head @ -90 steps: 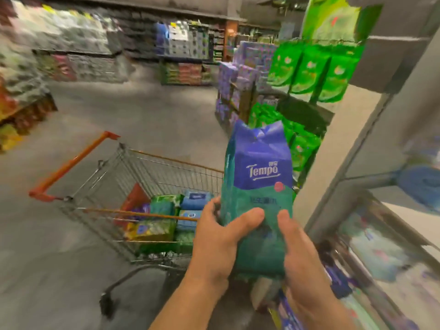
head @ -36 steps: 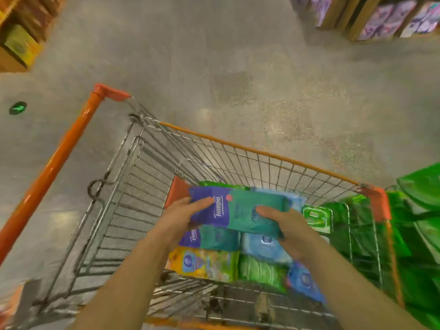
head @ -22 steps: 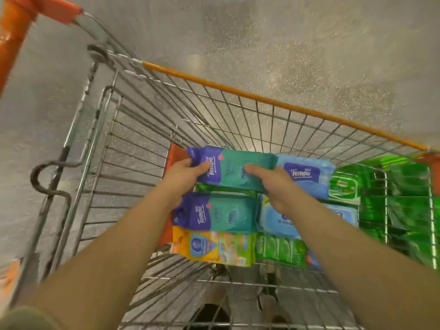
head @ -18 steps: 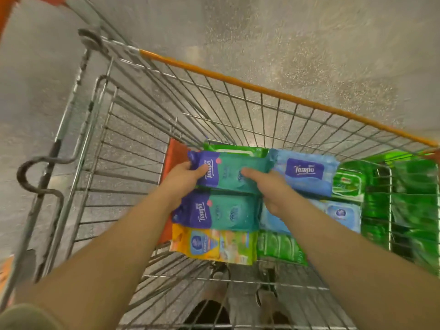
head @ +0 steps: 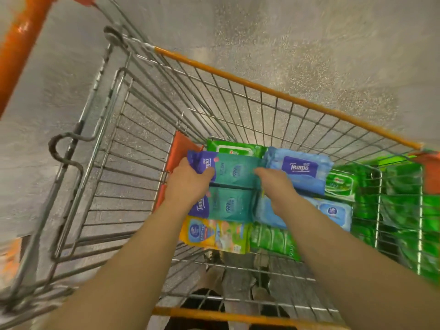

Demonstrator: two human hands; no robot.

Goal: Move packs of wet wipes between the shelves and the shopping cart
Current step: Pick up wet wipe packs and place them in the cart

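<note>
From the head camera, looking down: a silver wire shopping cart with an orange rim [head: 281,96] stands on a grey speckled floor [head: 309,44]. Down in the cart lie many packs of wipes. The left hand [head: 188,184] and the right hand [head: 276,184] both hold one soft teal and purple pack of wet wipes [head: 228,171]. It sits low in the cart, right on top of the other packs, next to a light blue pack [head: 302,172]. The left thumb lies over the purple end and pinches it. The right fingers reach across the teal end; I cannot tell if they curl under it.

The pack looks squishy and a bit heavy, with smooth, slippery plastic. I think holding both short ends is best, so it does not bend or slide.
</note>
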